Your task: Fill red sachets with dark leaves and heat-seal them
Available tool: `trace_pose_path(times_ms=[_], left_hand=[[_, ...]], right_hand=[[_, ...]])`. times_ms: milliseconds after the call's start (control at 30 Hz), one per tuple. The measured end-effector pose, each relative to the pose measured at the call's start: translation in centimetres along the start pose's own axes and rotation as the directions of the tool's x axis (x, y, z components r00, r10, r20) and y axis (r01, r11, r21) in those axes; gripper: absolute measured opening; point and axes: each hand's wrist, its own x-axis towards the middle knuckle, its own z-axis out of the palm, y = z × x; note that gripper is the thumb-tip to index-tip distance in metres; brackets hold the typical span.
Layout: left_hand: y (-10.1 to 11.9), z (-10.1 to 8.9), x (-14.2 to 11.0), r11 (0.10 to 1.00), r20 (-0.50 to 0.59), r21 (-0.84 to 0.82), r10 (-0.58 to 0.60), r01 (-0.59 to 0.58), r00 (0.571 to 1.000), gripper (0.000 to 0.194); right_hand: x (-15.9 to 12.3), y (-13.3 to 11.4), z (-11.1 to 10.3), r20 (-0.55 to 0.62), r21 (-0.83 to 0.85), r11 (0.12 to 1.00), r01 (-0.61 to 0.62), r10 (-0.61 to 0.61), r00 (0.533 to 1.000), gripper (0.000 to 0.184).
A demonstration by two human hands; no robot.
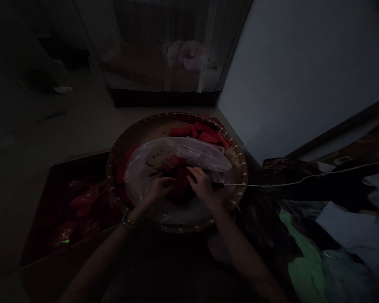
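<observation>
In dim light, a dark red packet (180,185) stands between my two hands over a wide round bamboo tray (113,143). My left hand (159,188) is closed at the packet's left edge, thumb and fingers drawn together. On its right edge my right hand (200,183) grips with bent fingers. Under the hands lies a clear plastic sheet or bag (205,153), with dark loose bits on it. Another red packet (176,160) lies just behind. A dark object (217,185) beside my right wrist joins a white cord; its kind is too dark to tell.
Several red packets (208,136) lie at the tray's far right side. A box (78,162) of shiny red packets (85,202) stands left. The white cord (278,185) runs right over heaped clothes (306,269). A white wall (297,75) rises at right, a sheer curtain (164,50) behind.
</observation>
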Motion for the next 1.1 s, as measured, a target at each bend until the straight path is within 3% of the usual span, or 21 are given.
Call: trace_pose_path(times_ms=[233, 533, 633, 767, 833, 1000, 1100], left_hand=[[0.4, -0.6, -0.4, 0.999, -0.011, -0.007, 0.033, -0.033, 0.999, 0.031], [-1.3, -0.5, -0.4, 0.991, -0.028, -0.089, 0.101, -0.103, 0.995, 0.028], [-1.9, -0.6, -0.1, 0.980, -0.061, -0.133, 0.141, -0.148, 0.988, 0.032], [-1.9, -1.0, 0.2, 0.976, -0.113, -0.141, 0.150, -0.166, 0.982, 0.033], [-1.8, -1.2, 0.2, 0.976, -0.104, -0.151, 0.144, -0.158, 0.984, 0.034], [-2.4, -1.7, 0.5, 0.973, -0.016, -0.205, 0.105, -0.106, 0.994, 0.044], [-3.2, -2.5, 0.9, 0.981, -0.147, -0.174, 0.063, -0.089, 0.987, 0.042]], right_hand=[[-0.1, -0.3, -0.1, -0.006, -0.057, 0.998, 0.034, -0.034, 0.999, 0.033], [0.6, -1.2, -0.8, -0.022, 0.120, 0.991, -0.067, 0.070, 0.997, 0.011], [0.8, -1.4, -1.0, -0.008, 0.227, 0.962, -0.150, 0.156, 0.988, 0.019], [0.9, -1.3, -1.0, 0.149, 0.341, 0.869, -0.358, 0.326, 0.933, 0.026], [0.9, -1.2, -1.0, 0.177, 0.356, 0.849, -0.391, 0.350, 0.920, 0.026], [0.8, -0.9, -1.0, 0.039, 0.389, 0.852, -0.349, 0.364, 0.931, 0.026], [0.8, -0.3, -1.4, -0.102, 0.407, 0.839, -0.362, 0.436, 0.894, 0.027]])
